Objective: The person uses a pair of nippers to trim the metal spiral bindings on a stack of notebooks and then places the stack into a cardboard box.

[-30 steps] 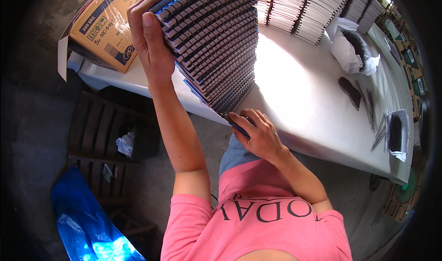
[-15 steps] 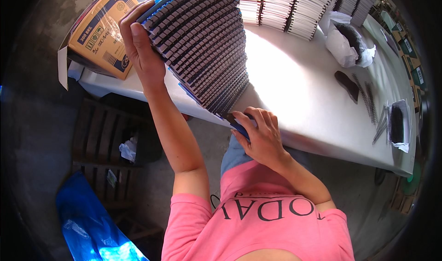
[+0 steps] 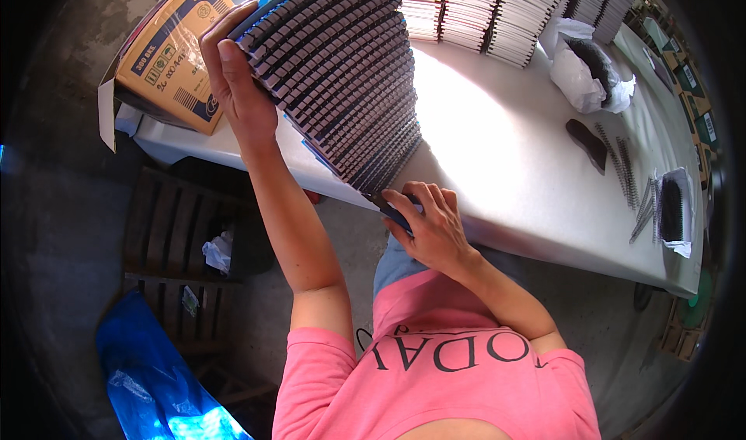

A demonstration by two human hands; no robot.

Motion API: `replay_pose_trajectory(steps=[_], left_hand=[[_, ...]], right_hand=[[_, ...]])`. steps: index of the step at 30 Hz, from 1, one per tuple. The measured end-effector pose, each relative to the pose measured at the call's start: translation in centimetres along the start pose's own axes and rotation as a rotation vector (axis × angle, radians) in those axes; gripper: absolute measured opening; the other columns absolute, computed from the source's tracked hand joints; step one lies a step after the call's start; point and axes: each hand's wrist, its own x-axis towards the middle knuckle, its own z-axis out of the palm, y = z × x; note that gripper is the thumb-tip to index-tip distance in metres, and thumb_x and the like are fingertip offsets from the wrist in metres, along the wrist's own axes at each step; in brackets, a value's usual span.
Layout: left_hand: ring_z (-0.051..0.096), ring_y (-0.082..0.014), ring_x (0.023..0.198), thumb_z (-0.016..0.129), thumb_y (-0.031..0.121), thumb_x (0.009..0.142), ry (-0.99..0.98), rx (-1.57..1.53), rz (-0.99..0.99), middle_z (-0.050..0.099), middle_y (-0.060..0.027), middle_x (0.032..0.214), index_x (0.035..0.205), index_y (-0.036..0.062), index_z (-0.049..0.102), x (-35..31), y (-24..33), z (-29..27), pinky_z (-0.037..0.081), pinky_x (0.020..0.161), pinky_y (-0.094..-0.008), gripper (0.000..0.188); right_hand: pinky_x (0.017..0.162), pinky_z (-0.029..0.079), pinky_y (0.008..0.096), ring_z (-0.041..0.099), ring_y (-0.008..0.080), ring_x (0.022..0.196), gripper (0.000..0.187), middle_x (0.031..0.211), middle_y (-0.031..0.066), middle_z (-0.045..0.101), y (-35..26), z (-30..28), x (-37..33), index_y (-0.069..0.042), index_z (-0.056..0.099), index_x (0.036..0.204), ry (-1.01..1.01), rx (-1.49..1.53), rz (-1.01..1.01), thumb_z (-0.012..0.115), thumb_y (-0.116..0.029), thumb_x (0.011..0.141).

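A tall stack of wire-bound notebooks with blue covers stands at the table's near edge, its dark bound spines facing me. My left hand holds the upper left side, fingers over the top edge and thumb at the spines. At the stack's bottom corner, my right hand is closed round a small dark blue thing, perhaps a tool handle. Its tip meets the lowest spines; the fingers hide most of it.
A cardboard box sits to the left on the white-covered table. More bound stacks line the back. Loose binding wires, a dark brush-like piece and paper-wrapped wire bundles lie right. Wooden pallets and blue sheeting are below left.
My right hand has shifted slightly left along the stack's bottom corner, with the dark blue thing still in it. My left hand and the stack have hardly moved.
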Motion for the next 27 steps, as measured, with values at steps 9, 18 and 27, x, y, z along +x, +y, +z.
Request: replay_pose_trajectory(steps=[9,18,27], left_hand=[[0.051,-0.0141,0.1,0.034,0.038,0.101,-0.004,-0.024,0.018,0.054,-0.0076,0.11,0.116,0.0039,0.055,-0.1,0.1,0.1,0.037,0.091,-0.0261,0.043],[0.051,-0.0134,0.103,0.034,0.038,0.101,0.01,-0.036,-0.019,0.053,-0.0079,0.112,0.116,0.0037,0.055,-0.2,0.4,0.6,0.037,0.093,-0.0263,0.043],[0.053,-0.0134,0.101,0.033,0.04,0.101,0.025,-0.058,-0.064,0.056,-0.0084,0.112,0.117,0.003,0.054,-0.2,0.3,0.3,0.038,0.092,-0.0266,0.045]], right_hand=[[0.073,0.044,0.0389,0.058,0.0235,0.087,0.039,0.097,0.0089,0.056,0.6,-0.2,0.3,-0.013,0.056,0.117,-0.059,0.109,0.01,0.067,-0.022,0.08],[0.072,0.05,0.0413,0.063,0.0291,0.085,0.033,0.095,0.0134,0.062,0.9,-2.5,2.2,-0.008,0.058,0.114,-0.534,0.715,0.541,0.063,-0.02,0.084],[0.089,0.036,0.0399,0.051,0.0247,0.101,0.044,0.105,0.0088,0.05,-0.2,-1.0,-0.3,-0.014,0.055,0.117,-0.032,-0.041,0.031,0.069,-0.024,0.077]])
